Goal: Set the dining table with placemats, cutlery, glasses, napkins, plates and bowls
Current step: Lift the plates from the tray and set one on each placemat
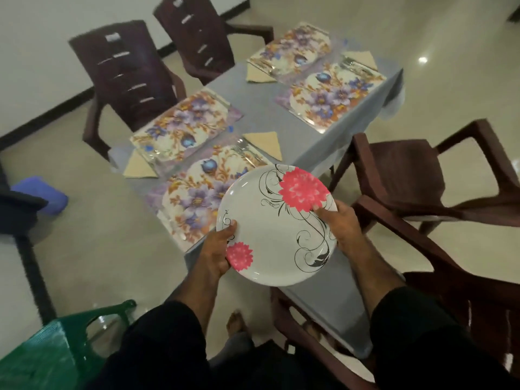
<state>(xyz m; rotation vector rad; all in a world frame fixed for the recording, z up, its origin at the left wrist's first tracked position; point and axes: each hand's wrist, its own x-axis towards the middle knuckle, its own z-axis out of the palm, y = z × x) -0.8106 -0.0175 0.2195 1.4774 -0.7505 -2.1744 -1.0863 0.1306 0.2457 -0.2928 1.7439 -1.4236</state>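
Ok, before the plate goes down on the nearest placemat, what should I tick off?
1. Plate held by both hands, left hand and right hand: ok.
2. Nearest placemat lies flat on the table: ok.
3. Placemat centre free of objects: ok.
4. Cutlery sits at the mat's far edge, clear of the centre: ok.
5. Napkin beside the mat: ok.
6. Glass at this setting: cannot tell.

single head cam, wide-angle, looking forward and steeply down from standing height; hands close below, table [261, 114] stretching away beyond
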